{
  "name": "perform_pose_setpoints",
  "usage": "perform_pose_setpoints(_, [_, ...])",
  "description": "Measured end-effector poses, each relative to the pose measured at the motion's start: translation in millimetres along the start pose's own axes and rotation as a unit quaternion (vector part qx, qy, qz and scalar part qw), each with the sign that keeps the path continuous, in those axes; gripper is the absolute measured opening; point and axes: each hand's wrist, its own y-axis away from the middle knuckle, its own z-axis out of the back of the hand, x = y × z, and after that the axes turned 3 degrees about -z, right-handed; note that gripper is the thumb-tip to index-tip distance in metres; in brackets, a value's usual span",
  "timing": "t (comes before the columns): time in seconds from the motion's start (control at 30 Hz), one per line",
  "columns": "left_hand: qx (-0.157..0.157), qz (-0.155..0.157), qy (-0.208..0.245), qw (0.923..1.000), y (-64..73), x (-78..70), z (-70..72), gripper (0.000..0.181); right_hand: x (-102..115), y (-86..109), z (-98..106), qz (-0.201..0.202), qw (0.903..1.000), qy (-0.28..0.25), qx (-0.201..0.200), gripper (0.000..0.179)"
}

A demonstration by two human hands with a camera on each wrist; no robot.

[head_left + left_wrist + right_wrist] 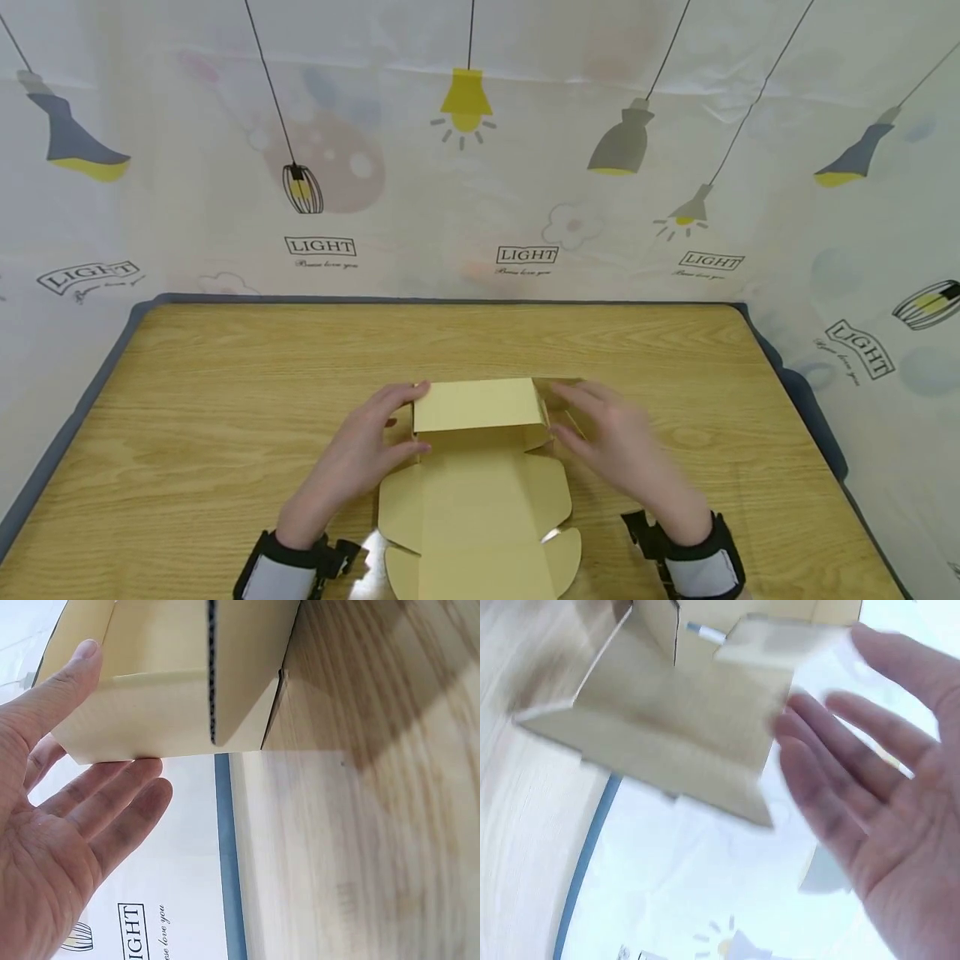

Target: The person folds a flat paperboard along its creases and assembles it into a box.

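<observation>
A partly folded cardboard box (480,492), pale yellow inside, lies on the wooden table in front of me. Its far end panel (476,404) stands folded up, while the side flaps (551,492) nearer to me spread flat. My left hand (367,442) holds the left end of the raised part, thumb on one face and fingers on the other. In the left wrist view the box wall (142,716) sits between that thumb and those fingers. At the right end my right hand (611,429) has its fingers extended beside an outward-turned side flap (667,769), blurred in the right wrist view.
The wood-grain table (225,358) has a dark blue-grey edge (450,298) at the back. Behind it hangs a white cloth (420,183) printed with lamps and lettering. Black wrist straps (697,558) sit on both forearms.
</observation>
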Motion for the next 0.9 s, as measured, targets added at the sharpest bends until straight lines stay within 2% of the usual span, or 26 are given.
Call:
perform_pose_setpoints(0.07, [0.0,0.001,0.001,1.0,-0.1,0.5,0.2,0.078,-7,0.0,4,0.008,0.9994,0.006,-0.033,0.063])
perform_pose_setpoints(0.13, [0.0,0.001,0.001,1.0,-0.1,0.7,0.2,0.078,-13,0.9,6,-0.01,0.9992,0.007,-0.037,0.074])
perform_pose_setpoints(0.23, [0.001,0.002,0.001,1.0,0.0,1.6,-0.2,0.078,-22,3.2,5,-0.055,0.9985,-0.006,0.004,0.09])
perform_pose_setpoints(0.3, [0.002,0.003,0.0,1.0,0.1,1.7,-0.4,0.078,-27,4.8,4,-0.082,0.9957,-0.022,0.037,0.095])
perform_pose_setpoints(0.43, [0.003,0.012,0.003,0.9999,-0.2,1.1,0.2,0.079,-34,6.0,0,-0.12,0.9866,-0.064,0.089,0.097])
perform_pose_setpoints(0.57, [0.004,0.017,0.006,0.9998,-0.8,-0.3,1.0,0.079,-37,5.6,-3,-0.139,0.9793,-0.089,0.116,0.097])
perform_pose_setpoints(0.9, [0.0,0.003,0.008,1.0,-0.9,-0.8,0.1,0.077,-35,8.3,-7,-0.158,0.977,-0.082,0.117,0.094])
